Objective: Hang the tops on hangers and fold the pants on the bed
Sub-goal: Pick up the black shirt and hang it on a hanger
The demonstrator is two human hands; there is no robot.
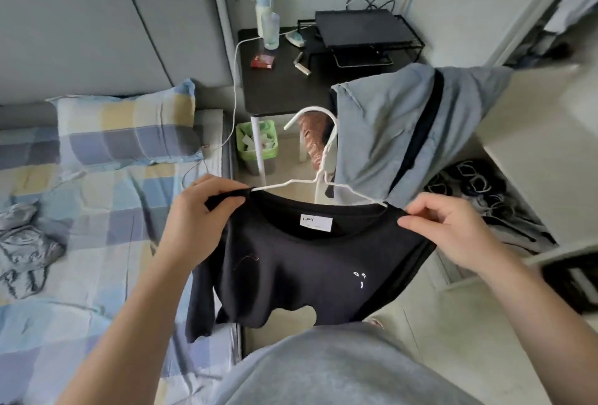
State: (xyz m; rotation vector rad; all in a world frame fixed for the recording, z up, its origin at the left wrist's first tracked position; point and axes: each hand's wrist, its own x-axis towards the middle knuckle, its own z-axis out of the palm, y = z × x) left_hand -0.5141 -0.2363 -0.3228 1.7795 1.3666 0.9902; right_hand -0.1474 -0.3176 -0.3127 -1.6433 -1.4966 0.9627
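A black long-sleeved top (291, 272) with a white neck label hangs in front of me on a white wire hanger (318, 158). My left hand (207, 207) pinches its left shoulder over the hanger's end. My right hand (453, 230) pinches the right shoulder. Behind it a blue-grey top with a black stripe (388, 132) hangs from the right. A crumpled grey garment (22, 242) lies on the checked bed (106, 242) at the left.
A checked pillow (129, 126) lies at the bed's head. A black bedside table (278, 81) holds bottles, a red packet and a wire rack. Under it stands a green waste bin (255, 142). Shoes (469, 181) and white furniture (543, 132) are at the right.
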